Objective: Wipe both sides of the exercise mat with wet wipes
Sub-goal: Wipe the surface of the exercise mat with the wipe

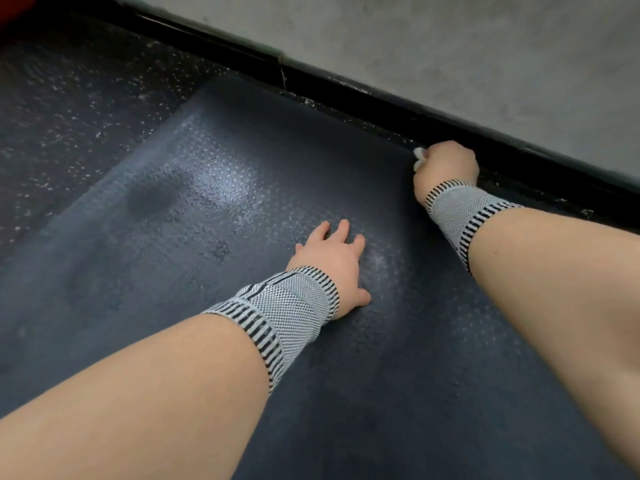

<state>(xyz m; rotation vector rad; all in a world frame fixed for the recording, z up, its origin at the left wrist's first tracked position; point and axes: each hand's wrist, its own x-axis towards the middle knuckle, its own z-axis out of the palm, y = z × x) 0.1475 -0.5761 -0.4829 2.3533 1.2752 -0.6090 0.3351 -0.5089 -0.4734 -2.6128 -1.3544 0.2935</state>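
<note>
A dark blue-grey exercise mat (214, 188) with a dimpled texture lies flat on the floor and fills most of the view; parts of it shine wet. My left hand (334, 263) rests flat on the mat near its middle, fingers spread. My right hand (448, 164) is at the mat's right edge by the wall, its fingers curled round a bunched white wet wipe (419, 158), of which only a small part shows. Both wrists wear grey-and-black knit bands.
A black baseboard (346, 84) runs diagonally along a grey wall (450, 46) just beyond the mat's right edge. Dark speckled rubber floor (69, 98) lies to the left and beyond the mat. Something red (14, 5) shows in the top left corner.
</note>
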